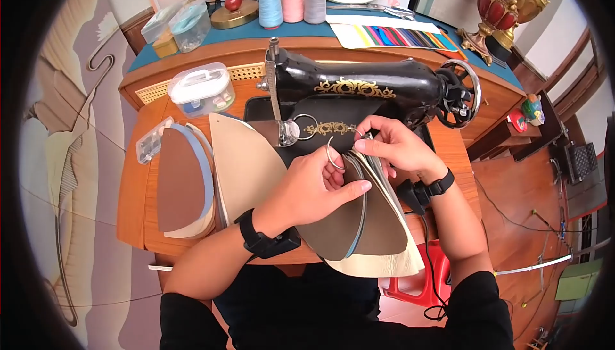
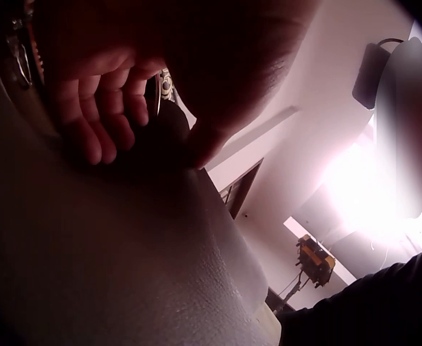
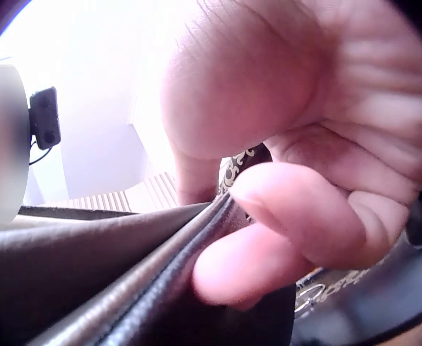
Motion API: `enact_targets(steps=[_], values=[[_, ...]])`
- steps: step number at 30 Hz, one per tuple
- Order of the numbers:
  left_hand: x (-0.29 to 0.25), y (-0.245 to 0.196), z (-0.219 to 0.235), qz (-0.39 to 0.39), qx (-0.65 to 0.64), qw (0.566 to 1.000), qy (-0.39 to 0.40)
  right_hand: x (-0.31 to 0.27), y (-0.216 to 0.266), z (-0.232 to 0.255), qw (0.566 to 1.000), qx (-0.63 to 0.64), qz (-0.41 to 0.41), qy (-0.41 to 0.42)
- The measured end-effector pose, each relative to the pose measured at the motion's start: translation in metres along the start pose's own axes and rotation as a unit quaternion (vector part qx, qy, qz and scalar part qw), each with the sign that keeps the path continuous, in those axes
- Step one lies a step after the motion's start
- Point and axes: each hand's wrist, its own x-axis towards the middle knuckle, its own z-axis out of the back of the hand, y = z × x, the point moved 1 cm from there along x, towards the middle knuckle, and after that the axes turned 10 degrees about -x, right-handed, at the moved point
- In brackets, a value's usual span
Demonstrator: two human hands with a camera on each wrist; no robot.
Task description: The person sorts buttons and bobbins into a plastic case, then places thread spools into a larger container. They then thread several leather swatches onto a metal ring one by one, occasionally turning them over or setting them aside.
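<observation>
A fan of leather swatches point(image 1: 381, 238), brown and grey over a cream sheet, hangs over the table's front edge. My right hand point(image 1: 400, 148) pinches their narrow top end between thumb and fingers; in the right wrist view the fingers press on the folded brown leather point(image 3: 146, 281). Beside it, my left hand point(image 1: 307, 186) holds an open metal ring point(image 1: 328, 151) in its curled fingers, thumb stretched over the swatches. Those fingers point(image 2: 110, 108) look dark in the left wrist view. Another metal ring point(image 1: 316, 125) shows by the sewing machine's needle end.
A black sewing machine point(image 1: 359, 81) stands just beyond my hands. To the left lie more leather pieces point(image 1: 182, 177), a cream piece point(image 1: 246, 164), a small clear case point(image 1: 154, 141) and a lidded plastic box point(image 1: 202, 90). Thread spools point(image 1: 293, 0) and a colour card point(image 1: 391, 33) occupy the back shelf.
</observation>
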Motion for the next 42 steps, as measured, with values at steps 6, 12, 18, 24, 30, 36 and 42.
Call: enact_targets(steps=[6,12,18,24,30,36,42], values=[[-0.001,0.006,0.001,0.008,-0.032,0.999,0.012,0.004,-0.030,-0.003,0.996,0.090,0.025,0.013],[0.000,0.005,0.005,0.024,-0.057,0.997,0.038,0.003,-0.032,-0.003,0.985,0.172,0.028,-0.002],[0.001,0.001,0.006,0.054,-0.091,0.994,0.036,0.005,-0.035,-0.005,0.984,0.081,0.100,-0.124],[-0.003,-0.013,0.014,0.031,-0.110,0.993,-0.021,0.003,-0.035,-0.004,0.962,0.038,0.227,-0.146],[-0.002,-0.013,0.018,-0.011,-0.085,0.995,-0.041,0.002,-0.034,-0.009,0.971,0.142,0.179,-0.069],[-0.002,-0.010,0.010,-0.001,-0.084,0.996,0.009,0.006,-0.041,-0.008,0.965,0.139,0.221,-0.017],[-0.001,-0.012,0.011,-0.015,-0.095,0.995,-0.037,0.004,-0.038,-0.013,0.968,0.195,0.159,0.014]])
